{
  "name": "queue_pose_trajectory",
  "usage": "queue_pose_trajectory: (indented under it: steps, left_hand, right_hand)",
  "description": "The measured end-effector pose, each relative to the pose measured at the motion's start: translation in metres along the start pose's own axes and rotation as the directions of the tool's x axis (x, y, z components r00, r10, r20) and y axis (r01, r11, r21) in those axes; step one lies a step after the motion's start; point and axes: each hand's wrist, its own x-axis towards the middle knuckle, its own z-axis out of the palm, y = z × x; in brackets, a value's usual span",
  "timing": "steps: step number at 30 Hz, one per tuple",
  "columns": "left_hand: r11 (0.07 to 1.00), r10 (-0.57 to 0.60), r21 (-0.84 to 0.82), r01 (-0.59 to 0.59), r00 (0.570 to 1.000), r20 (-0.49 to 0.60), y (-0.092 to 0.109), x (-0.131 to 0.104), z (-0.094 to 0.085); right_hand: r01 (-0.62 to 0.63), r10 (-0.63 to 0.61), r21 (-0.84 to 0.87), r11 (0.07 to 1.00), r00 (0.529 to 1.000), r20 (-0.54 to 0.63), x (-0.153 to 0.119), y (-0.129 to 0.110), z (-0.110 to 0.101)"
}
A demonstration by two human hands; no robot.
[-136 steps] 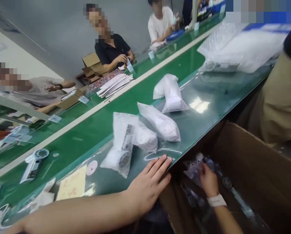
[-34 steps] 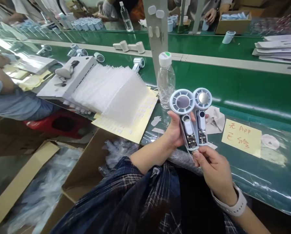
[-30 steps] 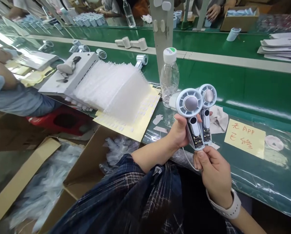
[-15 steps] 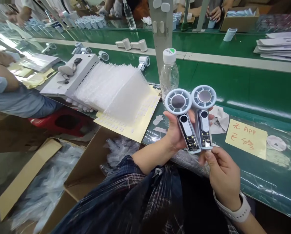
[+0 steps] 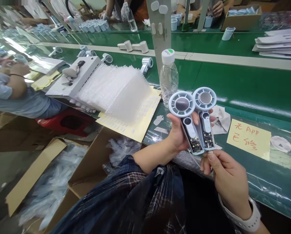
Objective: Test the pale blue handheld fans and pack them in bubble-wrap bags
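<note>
Up off the table edge (image 5: 282,206), the left hand (image 5: 178,136) grips two fans (image 5: 190,128) near it, right hand (image 5: 229,180) pinching a cable (image 5: 210,151).

The left hand (image 5: 179,135) curls in a grip; the right hand (image 5: 230,178) (a little lower) pinches its fingers (image 5: 205,163) together.

The glossy green tabletop (image 5: 262,175) bears an upright capped bottle (image 5: 169,76); to its right lie a crumpled pale scrap (image 5: 222,119), a yellow handwritten note (image 5: 249,139) and a white disc (image 5: 281,144), to its left a yellow label sheet (image 5: 143,125).
</note>
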Motion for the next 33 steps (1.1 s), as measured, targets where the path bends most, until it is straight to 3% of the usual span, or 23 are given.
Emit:
queue_pose_trajectory:
  steps: [3, 6, 8, 11, 14, 17, 20, 24, 27, 29, 31, 33]
  left_hand:
    - [0.996, -0.075, -0.043, 0.074, 0.997, -0.021, 0.001, 0.001, 0.001]
    - [0.997, -0.069, -0.033, 0.068, 0.998, -0.011, 0.0, 0.001, 0.0]
    - [1.0, -0.024, 0.003, 0.024, 1.0, 0.014, -0.003, 0.0, -0.001]
    - [0.986, 0.097, 0.125, -0.106, 0.992, 0.079, -0.009, -0.001, -0.004]
    - [0.948, 0.176, 0.263, -0.179, 0.984, 0.037, -0.014, -0.002, -0.005]
    - [0.949, 0.146, 0.283, -0.135, 0.989, -0.017, -0.016, -0.002, -0.008]
    - [0.967, 0.093, 0.232, -0.104, 0.994, 0.056, -0.015, -0.003, -0.012]
    - [0.967, 0.1, 0.223, -0.12, 0.99, 0.1, -0.013, -0.004, -0.012]
    - [0.974, 0.087, 0.202, -0.1, 0.993, 0.076, -0.008, -0.004, -0.004]
    - [0.98, 0.092, 0.173, -0.096, 0.995, 0.027, -0.004, -0.005, 0.001]
    - [0.984, 0.077, 0.16, -0.077, 0.997, 0.001, -0.001, -0.007, 0.002]
    - [0.979, -0.056, 0.2, 0.046, 0.997, 0.045, 0.0, -0.011, -0.001]
  right_hand:
    - [0.042, -0.039, -0.035, 0.999, 0.996, 0.078, 0.001, -0.003, -0.005]
    - [0.039, -0.039, -0.04, 0.998, 0.999, 0.02, 0.0, -0.003, -0.005]
    - [0.006, -0.004, 0.026, 1.0, 0.998, -0.057, -0.002, 0.001, -0.001]
    - [-0.04, 0.051, 0.16, 0.986, 0.997, -0.064, -0.005, 0.008, 0.007]
    - [-0.047, 0.067, 0.241, 0.969, 0.995, -0.076, -0.007, 0.013, 0.012]
    - [-0.033, 0.056, 0.25, 0.968, 0.995, -0.085, -0.009, 0.017, 0.013]
    - [-0.03, 0.047, 0.237, 0.971, 0.997, -0.065, -0.011, 0.019, 0.015]
    - [0.01, -0.003, 0.091, 0.996, 0.997, -0.074, -0.013, 0.015, 0.013]
    - [0.176, -0.179, -0.055, 0.983, 0.982, -0.056, -0.008, 0.013, 0.0]
    - [0.26, -0.284, -0.19, 0.947, 0.952, -0.114, -0.001, 0.015, -0.014]
    - [0.229, -0.319, -0.336, 0.914, 0.915, -0.245, 0.005, 0.021, -0.029]
    - [0.173, -0.26, -0.31, 0.935, 0.928, -0.267, 0.008, 0.026, -0.039]
